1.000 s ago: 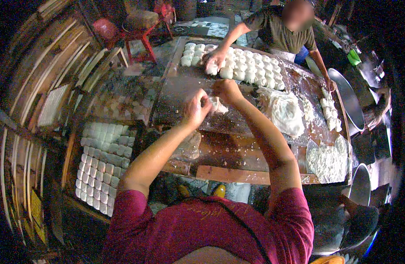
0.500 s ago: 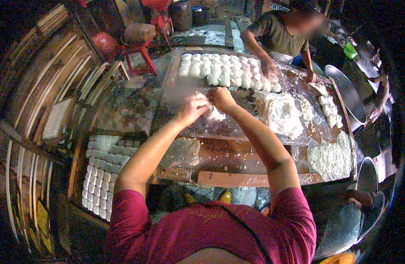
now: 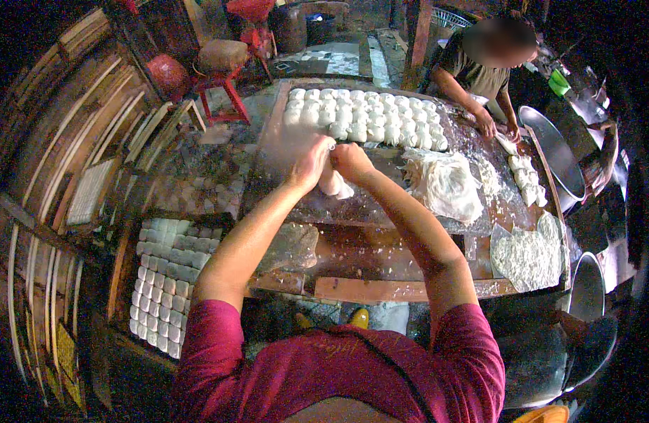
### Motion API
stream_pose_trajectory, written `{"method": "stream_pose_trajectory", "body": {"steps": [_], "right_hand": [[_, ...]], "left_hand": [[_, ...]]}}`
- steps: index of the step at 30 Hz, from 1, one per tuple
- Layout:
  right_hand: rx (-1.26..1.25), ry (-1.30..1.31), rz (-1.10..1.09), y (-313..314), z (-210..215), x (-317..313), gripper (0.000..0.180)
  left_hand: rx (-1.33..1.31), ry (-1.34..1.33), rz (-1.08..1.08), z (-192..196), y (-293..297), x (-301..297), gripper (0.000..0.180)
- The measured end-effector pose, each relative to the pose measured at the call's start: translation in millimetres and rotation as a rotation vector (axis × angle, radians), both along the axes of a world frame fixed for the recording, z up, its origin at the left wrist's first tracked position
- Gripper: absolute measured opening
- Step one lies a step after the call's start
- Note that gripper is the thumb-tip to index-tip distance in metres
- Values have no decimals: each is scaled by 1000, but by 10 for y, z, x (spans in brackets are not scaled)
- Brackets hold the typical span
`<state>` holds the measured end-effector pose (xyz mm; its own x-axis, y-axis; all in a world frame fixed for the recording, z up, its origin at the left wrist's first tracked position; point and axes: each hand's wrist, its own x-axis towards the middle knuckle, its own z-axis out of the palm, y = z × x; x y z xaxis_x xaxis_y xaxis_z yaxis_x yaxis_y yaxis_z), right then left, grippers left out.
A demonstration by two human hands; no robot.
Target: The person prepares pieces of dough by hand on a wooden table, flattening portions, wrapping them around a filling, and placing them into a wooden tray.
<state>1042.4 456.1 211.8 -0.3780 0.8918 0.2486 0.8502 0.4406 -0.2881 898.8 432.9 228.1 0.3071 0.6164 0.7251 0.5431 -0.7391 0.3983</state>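
With crumb-strewn tabletop running nearer to its edge and rows of dough balls bounding my room just beyond, my left hand and right hand meet, fingers curled, clamping a dough piece between them.

V. dim — wood slats on L, red stool & patchy flr at bk.

Dough piece at the person's hands now longer, hanging lower than half a second ago; left hand tipped more upright; co-worker shifted rightward; co-worker's hand, a second ago on the dough rows, now near the worktop's right edge.
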Motion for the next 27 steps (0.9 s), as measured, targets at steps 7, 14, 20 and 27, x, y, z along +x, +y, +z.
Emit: {"method": "stream_pose_trajectory", "body": {"steps": [7, 14, 20, 27], "right_hand": [[55, -11, 61, -155, 158, -28, 15], [75, 17, 137, -161, 25, 34, 14], [87, 25, 98, -201, -29, -10, 12], [87, -9, 29, -25, 135, 131, 15]], "left_hand": [[-134, -28, -115, 76, 35, -162, 17], [-342, -134, -360, 34, -5, -308, 21], [-515, 180, -184, 145, -79, -490, 25], [34, 194, -213, 494, -142, -157, 13]]}}
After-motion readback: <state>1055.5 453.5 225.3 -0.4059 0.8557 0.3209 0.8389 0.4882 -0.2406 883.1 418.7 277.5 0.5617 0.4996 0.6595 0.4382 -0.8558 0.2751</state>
